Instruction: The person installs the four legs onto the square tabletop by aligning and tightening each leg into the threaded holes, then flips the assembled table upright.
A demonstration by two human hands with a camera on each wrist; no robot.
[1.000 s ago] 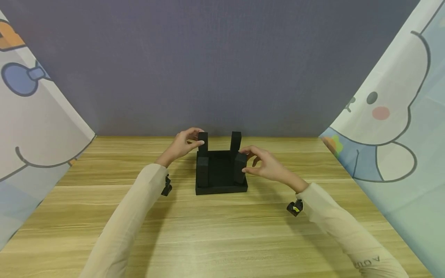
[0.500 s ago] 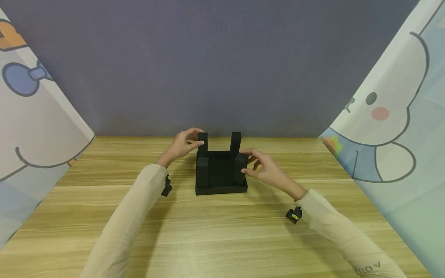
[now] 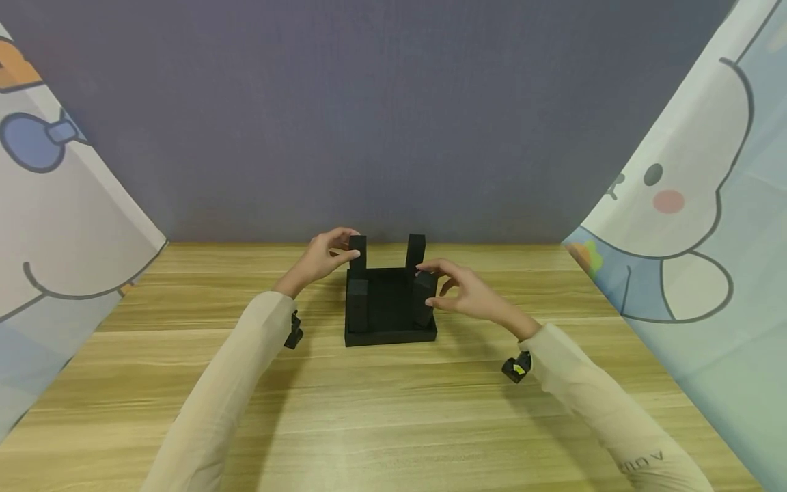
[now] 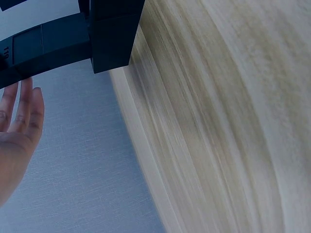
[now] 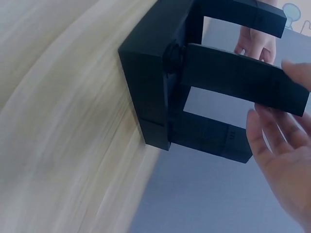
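Note:
A black square frame (image 3: 390,337) with a raised rim lies on the wooden table, and several black square posts stand up at its corners. My left hand (image 3: 322,257) pinches the top of the back left post (image 3: 359,254) between thumb and fingers. Thumb and fingers of my right hand (image 3: 467,294) hold the upper end of the front right post (image 3: 423,302). In the right wrist view a dark rounded piece (image 5: 173,58) shows at the foot of this held post. The front left post (image 3: 358,307) and back right post (image 3: 415,253) are untouched.
The wood-grain table (image 3: 381,424) runs back to a grey-blue panel (image 3: 381,123). Cartoon-printed cloths hang on the left (image 3: 67,219) and right (image 3: 725,287). Small black wrist cameras sit below the left cuff (image 3: 293,333) and right cuff (image 3: 518,367).
My right wrist dipped and came up again, with its fingers shifting slightly around the top of the front right post. The left hand and the frame look unmoved.

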